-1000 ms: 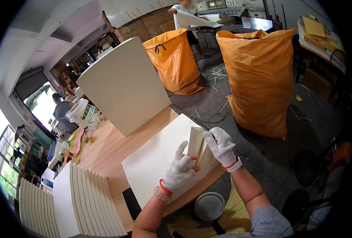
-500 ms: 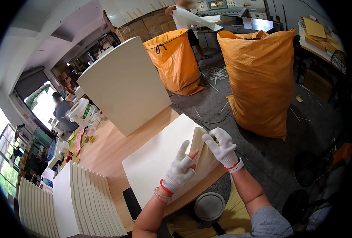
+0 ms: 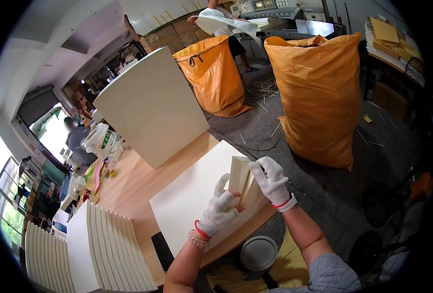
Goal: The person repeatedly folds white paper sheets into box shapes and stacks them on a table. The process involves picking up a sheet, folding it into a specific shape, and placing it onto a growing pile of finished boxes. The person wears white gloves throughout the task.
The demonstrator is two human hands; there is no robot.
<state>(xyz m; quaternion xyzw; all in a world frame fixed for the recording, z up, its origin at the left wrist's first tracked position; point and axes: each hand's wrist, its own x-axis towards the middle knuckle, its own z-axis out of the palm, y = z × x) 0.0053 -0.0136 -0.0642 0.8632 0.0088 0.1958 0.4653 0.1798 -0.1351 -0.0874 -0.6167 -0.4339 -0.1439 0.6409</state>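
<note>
A large white cardboard sheet [image 3: 189, 188] lies on the wooden table in front of me, with a folded, box-like edge strip [image 3: 239, 172] raised along its right side. My left hand [image 3: 218, 209], in a white glove with some bare fingertips, is closed around the near end of this strip. On the strip's right side, my gloved right hand [image 3: 271, 179] bends its fingers over the outer edge and grips it. Part of the strip is hidden behind my fingers.
A tall white panel [image 3: 153, 107] stands on the table [image 3: 121, 188]. Stacked white folded boards [image 3: 111, 246] fill the near left, beside a black phone-like slab [image 3: 162, 250]. Two orange sacks [image 3: 319, 102] stand on the floor. A round grey stool [image 3: 259, 254] is close below. A co-worker [image 3: 221, 17] handles a sheet behind.
The strip's face has swung up and left, showing wider. My left fingers have curled in around its near end. The right hand barely moved. Behind, the co-worker's sheet has shifted left.
</note>
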